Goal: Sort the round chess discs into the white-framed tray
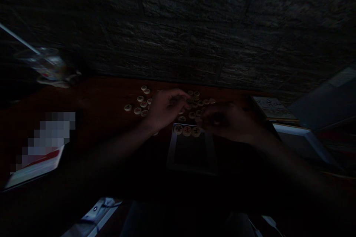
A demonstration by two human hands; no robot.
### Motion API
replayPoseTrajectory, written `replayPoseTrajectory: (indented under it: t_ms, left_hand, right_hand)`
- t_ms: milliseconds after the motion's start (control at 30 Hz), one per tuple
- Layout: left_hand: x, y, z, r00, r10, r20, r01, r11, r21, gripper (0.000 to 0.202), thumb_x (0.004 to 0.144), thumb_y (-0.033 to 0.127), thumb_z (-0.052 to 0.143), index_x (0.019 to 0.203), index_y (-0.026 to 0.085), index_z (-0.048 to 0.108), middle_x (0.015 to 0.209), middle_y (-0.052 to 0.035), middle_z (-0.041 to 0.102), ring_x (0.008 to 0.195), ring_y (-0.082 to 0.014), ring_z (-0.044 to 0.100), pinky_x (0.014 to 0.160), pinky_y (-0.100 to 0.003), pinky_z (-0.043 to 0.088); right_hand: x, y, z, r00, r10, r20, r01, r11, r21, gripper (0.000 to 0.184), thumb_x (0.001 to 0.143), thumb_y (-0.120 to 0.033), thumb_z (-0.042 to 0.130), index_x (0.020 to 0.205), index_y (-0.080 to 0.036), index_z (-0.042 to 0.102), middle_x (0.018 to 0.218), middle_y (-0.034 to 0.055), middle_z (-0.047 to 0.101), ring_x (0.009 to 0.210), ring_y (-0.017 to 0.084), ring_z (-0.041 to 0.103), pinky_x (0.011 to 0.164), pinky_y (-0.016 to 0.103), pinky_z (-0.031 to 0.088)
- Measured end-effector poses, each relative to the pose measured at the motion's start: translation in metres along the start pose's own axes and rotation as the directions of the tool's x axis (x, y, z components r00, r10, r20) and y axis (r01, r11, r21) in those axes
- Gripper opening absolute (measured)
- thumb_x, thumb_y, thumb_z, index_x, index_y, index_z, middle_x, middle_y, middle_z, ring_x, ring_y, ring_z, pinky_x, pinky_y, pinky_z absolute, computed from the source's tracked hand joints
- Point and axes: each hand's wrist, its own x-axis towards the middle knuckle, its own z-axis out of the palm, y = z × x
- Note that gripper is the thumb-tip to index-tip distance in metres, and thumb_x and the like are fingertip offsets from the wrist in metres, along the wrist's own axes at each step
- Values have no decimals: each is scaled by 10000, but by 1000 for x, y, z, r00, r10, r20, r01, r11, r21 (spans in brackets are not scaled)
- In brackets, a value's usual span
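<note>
Many round cream xiangqi-style discs with red or dark characters lie scattered on a dark reddish wooden table point(96, 94). One loose group of discs point(140, 102) lies left of my left hand point(167, 109), and another point(198, 102) lies between my hands. My left hand's fingertips reach over the discs. My right hand point(229, 122) hangs close by, its fingers curled just above them. The dim light hides whether either hand holds a disc. Three discs point(187, 130) sit in a row along the top edge of a white-edged dark sheet point(171, 148).
A rough dark stone wall point(178, 18) rises behind the table. A glass with a straw point(48, 64) stands at far left. A pixelated white-and-red item point(36, 166) lies at left. A printed box or booklet point(271, 108) and a pale panel point(303, 142) lie at right.
</note>
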Motion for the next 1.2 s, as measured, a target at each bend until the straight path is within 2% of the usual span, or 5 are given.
replayPoseTrajectory:
  t_ms: [167,300,533,833,1200]
  left_hand:
    - [6,-6,-12,995,91,-31,-84,979,186,233,921,223,558,997,179,775,804,-32,795,696,-155,730,632,-248,538]
    - [14,-9,-28,976,201,-78,-152,899,411,238,902,233,561,938,196,793,822,-26,796,722,-166,708,671,-265,512]
    - [23,-14,-51,977,212,-34,-167,850,499,214,869,251,550,835,198,754,702,-12,743,614,-153,632,586,-257,442]
    - [24,-21,-48,985,160,69,-172,838,518,206,879,309,632,745,206,750,578,15,664,525,-122,553,532,-247,370]
    - [23,-25,-41,972,143,187,-223,814,536,233,922,281,621,1084,238,783,1026,-56,808,877,-201,754,782,-317,562]
  right_hand:
    - [4,20,3,950,134,-282,-146,989,-19,162,888,-244,616,834,-181,756,820,46,790,700,194,729,633,296,518]
    - [6,34,10,917,180,-355,-198,980,-15,171,881,-255,634,924,-160,769,887,80,807,774,213,757,666,303,537]
    - [8,40,13,914,178,-363,-198,980,-18,201,891,-232,623,985,-153,782,954,103,811,823,225,769,693,316,561]
    - [12,51,14,926,96,-364,-140,986,-94,195,866,-192,620,959,-186,792,948,70,823,799,206,773,700,310,578]
    - [14,46,16,946,66,-316,-98,991,-87,225,875,-177,605,1006,-180,789,965,71,819,807,204,770,709,302,570]
